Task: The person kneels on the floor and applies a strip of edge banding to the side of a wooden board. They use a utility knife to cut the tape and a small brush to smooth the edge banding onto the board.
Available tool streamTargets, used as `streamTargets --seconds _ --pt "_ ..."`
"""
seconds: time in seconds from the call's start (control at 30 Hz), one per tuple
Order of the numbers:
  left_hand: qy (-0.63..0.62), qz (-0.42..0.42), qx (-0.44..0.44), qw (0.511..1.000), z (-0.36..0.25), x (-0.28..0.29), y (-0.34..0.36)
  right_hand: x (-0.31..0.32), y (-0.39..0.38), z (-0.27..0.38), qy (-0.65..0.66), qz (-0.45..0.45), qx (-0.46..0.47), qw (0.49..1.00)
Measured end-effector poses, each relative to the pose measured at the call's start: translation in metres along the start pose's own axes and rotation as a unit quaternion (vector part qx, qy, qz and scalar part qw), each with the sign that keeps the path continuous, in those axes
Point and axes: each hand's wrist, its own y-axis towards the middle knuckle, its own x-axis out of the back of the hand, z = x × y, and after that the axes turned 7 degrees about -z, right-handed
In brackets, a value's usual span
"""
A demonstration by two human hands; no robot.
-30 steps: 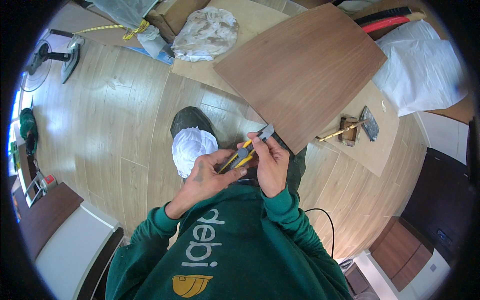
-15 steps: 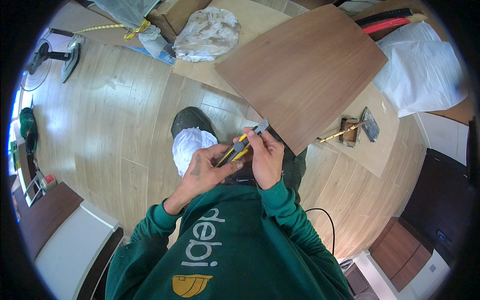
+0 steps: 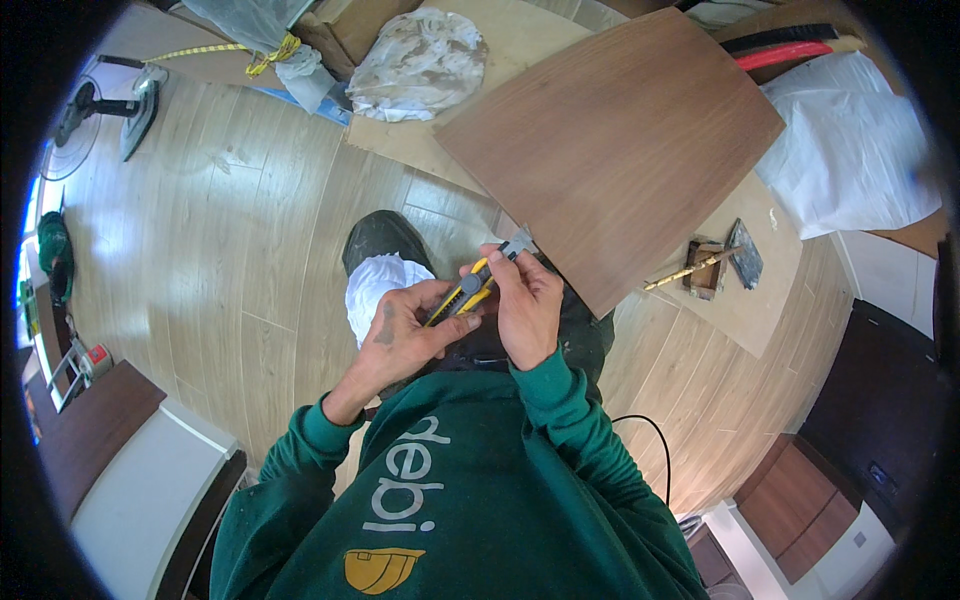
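Observation:
A yellow and black utility knife (image 3: 466, 293) lies slanted between my hands, its silver end pointing away and to the right. My left hand (image 3: 400, 328) is closed around the knife's body, with the thumb along its near side. With thumb and fingers, my right hand (image 3: 530, 312) pinches the knife close to its silver end. That end comes near the left edge of a brown wood-look panel (image 3: 620, 150); whether they touch I cannot tell. Below the hands, a white cloth (image 3: 378, 285) covers my left knee.
Under the panel lies a tan board (image 3: 735, 300), bearing a small open box (image 3: 706, 272) with a stick across it and a dark flat piece (image 3: 745, 255). A crumpled, stained white sheet (image 3: 420, 65) sits beyond. White plastic wrapping (image 3: 850, 145) bulges at right. A fan (image 3: 100, 105) stands far left.
The knife and both hands have shifted very slightly to the left. My right fingers have moved a little on the knife near its silver end. Both hands keep their hold.

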Motion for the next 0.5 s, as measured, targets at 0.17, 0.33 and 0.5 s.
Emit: streamTargets --seconds 0.17,0.33,0.5 --pt "-0.02 -0.011 -0.003 1.0 0.003 0.005 0.006 -0.006 0.006 -0.001 -0.008 0.003 0.002 1.0" --pt "-0.004 -0.014 0.005 1.0 0.006 0.012 0.012 -0.015 0.013 -0.001 0.003 0.011 0.001 1.0" --pt "-0.016 -0.019 0.01 1.0 0.008 0.018 0.013 -0.022 0.014 0.001 -0.002 0.017 -0.011 1.0"
